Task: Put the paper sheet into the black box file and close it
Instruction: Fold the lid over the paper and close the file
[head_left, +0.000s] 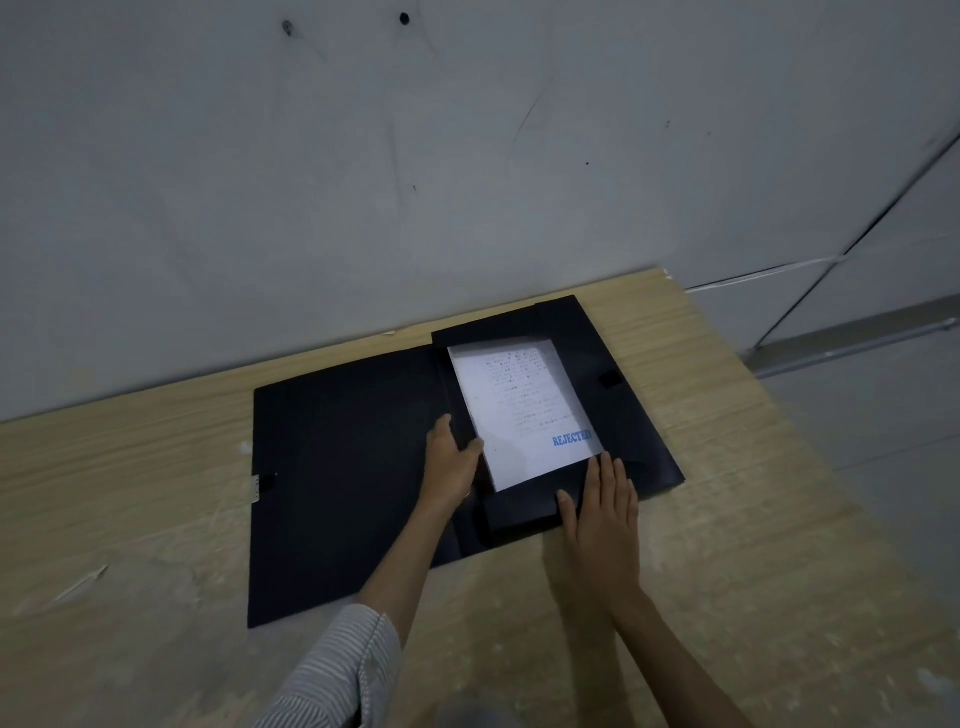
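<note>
The black box file (337, 467) lies open on the wooden table, its lid spread flat to the left. A white paper sheet (524, 410) with printed text and a blue "REJECTED" stamp rests in the right tray, under the top flap. My left hand (449, 462) pinches the left inner flap beside the sheet's left edge. My right hand (602, 504) lies flat, fingers together, on the bottom flap just below the sheet. A small black tab (610, 378) sits on the file's right side flap.
The light wooden table (130, 493) ends at a grey wall behind the file. Its right edge drops to a grey floor (857, 415). A white label strip (255, 486) marks the lid's left edge. Pale scuffs mark the tabletop at the left.
</note>
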